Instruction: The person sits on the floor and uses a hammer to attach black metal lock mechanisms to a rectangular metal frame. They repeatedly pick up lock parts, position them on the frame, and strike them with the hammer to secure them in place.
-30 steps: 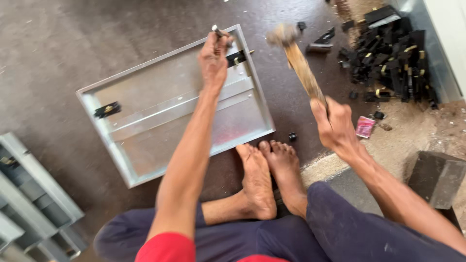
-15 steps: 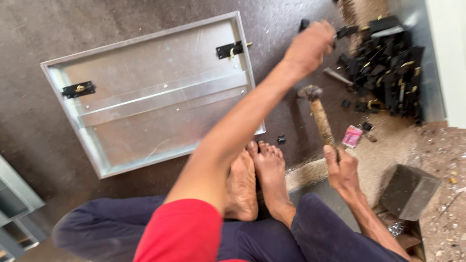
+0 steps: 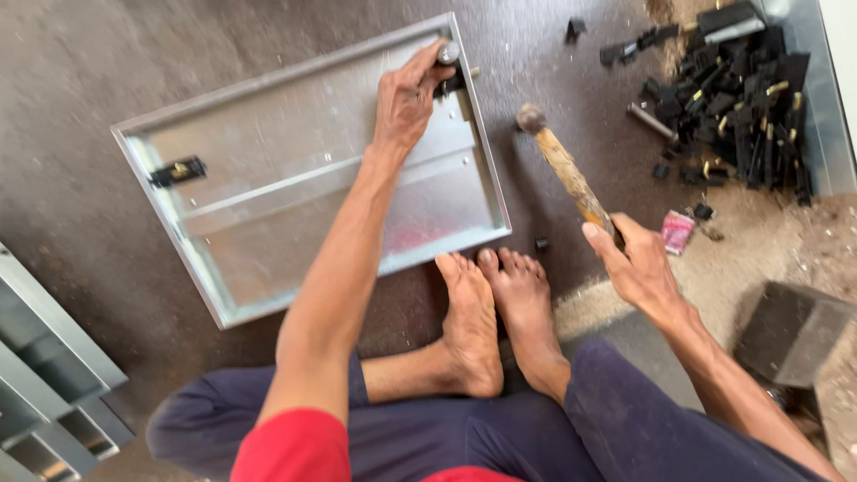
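A shallow sheet-metal panel [image 3: 268, 187] with raised edges lies on the dark floor in front of my bare feet. My left hand [image 3: 406, 98] reaches over its far right corner and pinches a small metal pin [image 3: 448, 54] at a black fitting there. A second black fitting [image 3: 177, 170] sits on the panel's left edge. My right hand [image 3: 638, 263] grips the wooden handle of a hammer [image 3: 562, 165], whose head points up and left, just right of the panel's edge.
A heap of black fittings [image 3: 736, 107] with brass pins lies at the top right beside a grey wall. A small pink packet [image 3: 677, 231] lies by my right hand. A dark block [image 3: 790, 330] sits at the right. Grey metal frames [image 3: 45, 393] lie at the lower left.
My left hand came back from the heap of fittings to the panel's right corner with a pin. The hammer, raised a second ago, now hangs lower beside the panel.
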